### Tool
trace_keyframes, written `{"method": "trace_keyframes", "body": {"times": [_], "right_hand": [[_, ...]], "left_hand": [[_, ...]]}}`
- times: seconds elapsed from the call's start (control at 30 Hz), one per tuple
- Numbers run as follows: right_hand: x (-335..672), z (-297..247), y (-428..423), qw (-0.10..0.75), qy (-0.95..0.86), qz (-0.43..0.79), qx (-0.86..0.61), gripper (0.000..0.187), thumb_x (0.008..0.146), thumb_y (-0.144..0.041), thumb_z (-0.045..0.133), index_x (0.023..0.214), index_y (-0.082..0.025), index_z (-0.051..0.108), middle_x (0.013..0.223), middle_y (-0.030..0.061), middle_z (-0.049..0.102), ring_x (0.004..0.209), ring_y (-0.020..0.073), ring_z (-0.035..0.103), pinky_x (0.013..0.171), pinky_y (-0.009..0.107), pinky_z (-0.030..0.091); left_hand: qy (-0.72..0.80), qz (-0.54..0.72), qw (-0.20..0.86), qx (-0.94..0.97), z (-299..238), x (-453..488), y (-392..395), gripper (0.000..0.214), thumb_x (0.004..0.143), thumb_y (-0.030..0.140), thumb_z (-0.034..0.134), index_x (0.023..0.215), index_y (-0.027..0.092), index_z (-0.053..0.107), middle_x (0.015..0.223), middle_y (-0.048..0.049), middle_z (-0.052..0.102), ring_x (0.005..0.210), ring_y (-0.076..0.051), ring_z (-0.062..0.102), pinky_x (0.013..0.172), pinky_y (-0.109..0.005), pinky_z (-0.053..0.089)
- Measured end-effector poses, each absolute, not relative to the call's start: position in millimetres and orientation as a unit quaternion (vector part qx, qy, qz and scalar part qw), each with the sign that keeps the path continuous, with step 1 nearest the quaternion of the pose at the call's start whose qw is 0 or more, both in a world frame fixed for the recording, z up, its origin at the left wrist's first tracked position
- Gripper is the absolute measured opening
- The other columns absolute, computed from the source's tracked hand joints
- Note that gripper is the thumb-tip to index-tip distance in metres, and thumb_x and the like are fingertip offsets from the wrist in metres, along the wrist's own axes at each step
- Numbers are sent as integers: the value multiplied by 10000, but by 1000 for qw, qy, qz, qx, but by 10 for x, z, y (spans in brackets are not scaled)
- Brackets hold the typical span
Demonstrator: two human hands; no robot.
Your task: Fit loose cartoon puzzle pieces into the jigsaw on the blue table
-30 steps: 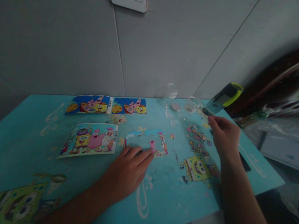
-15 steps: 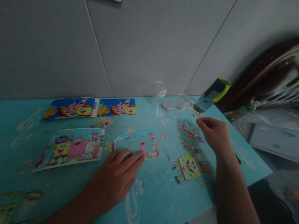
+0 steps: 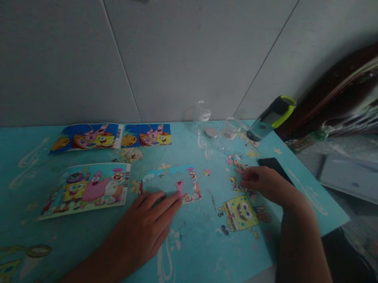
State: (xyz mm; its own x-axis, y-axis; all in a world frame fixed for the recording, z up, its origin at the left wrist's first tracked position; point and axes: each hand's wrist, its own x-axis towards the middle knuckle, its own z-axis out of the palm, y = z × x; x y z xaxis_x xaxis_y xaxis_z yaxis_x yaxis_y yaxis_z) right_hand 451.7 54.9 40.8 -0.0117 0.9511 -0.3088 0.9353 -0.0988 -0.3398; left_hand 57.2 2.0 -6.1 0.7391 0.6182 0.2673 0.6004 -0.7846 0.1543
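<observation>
A partly assembled jigsaw puzzle [image 3: 173,170] lies on the table, its border joined around a bare middle. A pink section stands inside its lower right part. My left hand [image 3: 152,215] rests over the puzzle's bottom edge, fingers stretched out flat. My right hand [image 3: 267,184] is low over the right side of a heap of loose puzzle pieces [image 3: 236,160], its fingers bent together; whatever is between the fingertips is hidden. One single piece [image 3: 207,172] lies apart, between puzzle and heap. Left of the puzzle is a cartoon picture sheet [image 3: 90,186].
Two blue picture sheets, one left [image 3: 86,138] and one right [image 3: 147,135], lie near the wall. Clear jars [image 3: 203,112] [image 3: 232,128], a round lid [image 3: 211,132] and a dark bottle [image 3: 269,119] stand at the back. A black flat object [image 3: 275,166] lies behind my right hand.
My right hand has moved down and slightly left onto the loose pieces, uncovering the black flat object. My left hand stays on the puzzle. The view has shifted slightly.
</observation>
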Motion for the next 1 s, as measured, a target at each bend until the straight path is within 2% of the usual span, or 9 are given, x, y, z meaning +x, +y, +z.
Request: {"method": "trace_keyframes", "body": {"times": [0.2,0.37,0.53,0.63,0.77,0.9,1.0], "right_hand": [[4514,341,532,50,-690,207,-691,161,797,-381,730,745,-236,683,664,3,700,594,166,637,535,263,410],[4481,330,522,62,-695,176,-694,123,810,-346,720,758,-239,691,654,-4,696,563,167,627,506,270,404],[4330,371,611,179,-712,147,-663,135,876,-357,674,897,-245,748,856,34,763,739,209,697,691,331,524],[4096,396,668,253,-748,175,-588,177,926,-338,615,986,-238,748,1001,62,758,888,228,703,802,365,545],[3639,436,692,252,-809,234,-476,225,985,-280,533,1078,-251,736,1067,69,732,972,210,679,894,380,530],[3225,428,753,236,-802,279,-473,250,945,-275,617,1182,-237,688,953,44,743,834,181,679,776,321,546],[3040,384,865,209,-800,316,-465,200,912,-287,660,1085,-204,716,860,25,746,747,169,672,690,283,532]], "left_hand": [[332,147,32,931,-1,599,15,556,923,104,513,1472,188,478,1522,-36,505,1199,-295,473,1016,-516,414],[336,143,41,930,23,611,7,550,922,111,523,1464,194,483,1516,-26,511,1198,-288,474,1007,-510,420],[342,144,53,927,25,620,9,541,940,144,529,1474,200,465,1508,-24,518,1182,-277,485,1006,-496,416],[345,145,58,926,33,628,4,536,951,157,522,1481,198,452,1511,-22,513,1173,-277,487,1009,-497,407],[352,145,63,923,60,645,-14,504,962,165,514,1462,203,470,1499,-25,523,1183,-277,487,1039,-500,379],[363,140,60,919,87,663,-23,472,973,196,524,1443,208,486,1489,-36,530,1186,-274,499,1057,-490,362],[367,139,52,918,89,668,-28,453,981,218,525,1432,207,493,1483,-35,533,1184,-269,507,1058,-481,357]]}}
